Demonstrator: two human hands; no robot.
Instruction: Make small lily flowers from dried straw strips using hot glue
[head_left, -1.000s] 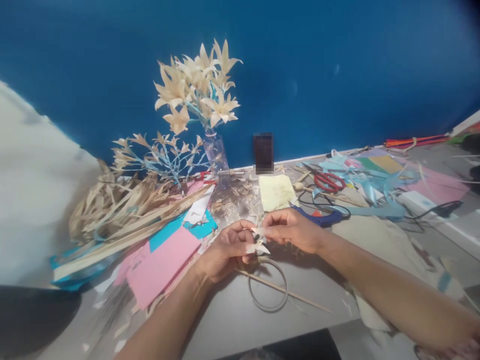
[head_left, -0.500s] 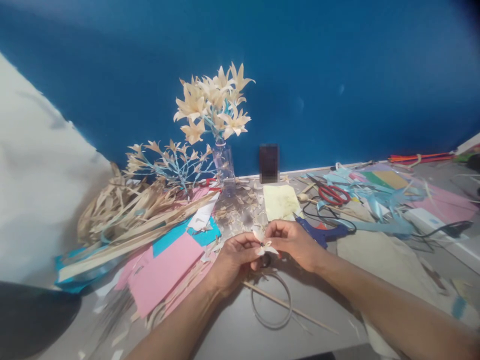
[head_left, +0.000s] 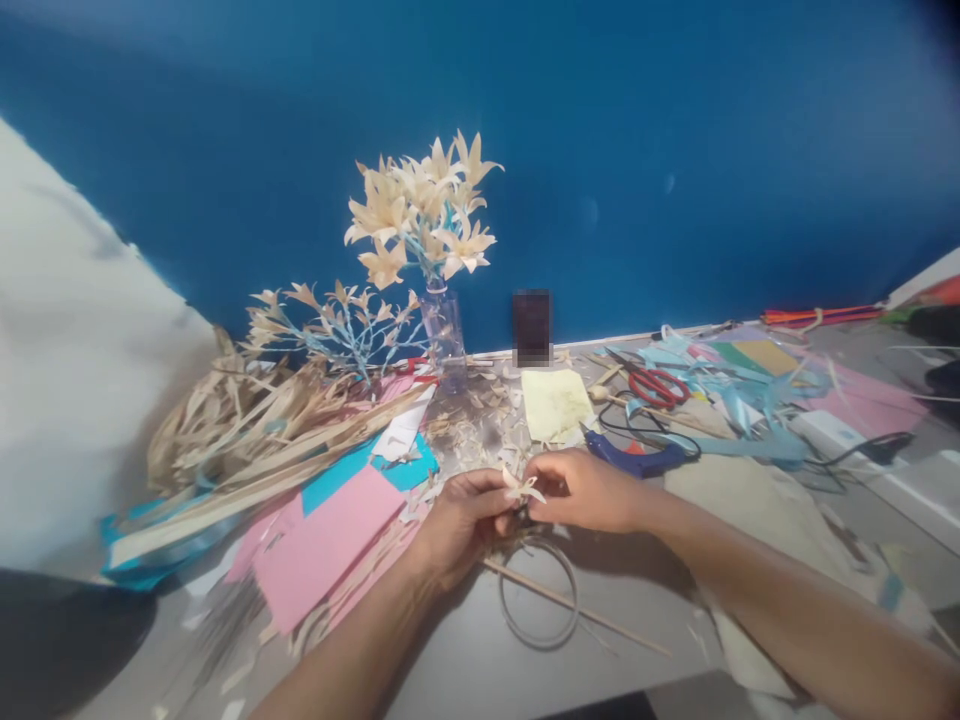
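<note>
Left hand (head_left: 461,515) pinches the small cream pointed-petalled flower (head_left: 520,488), and there's the curled right hand (head_left: 589,490) at its other side, grip too hidden to tell! The flower sits between them, beyond a thin grey ring (head_left: 576,590) crossing a slender tan stick (head_left: 619,628).

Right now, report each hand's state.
Left hand: closed, holding a small pale flower.
Right hand: curled close beside the flower; whether it grips anything cannot be told.
</note>
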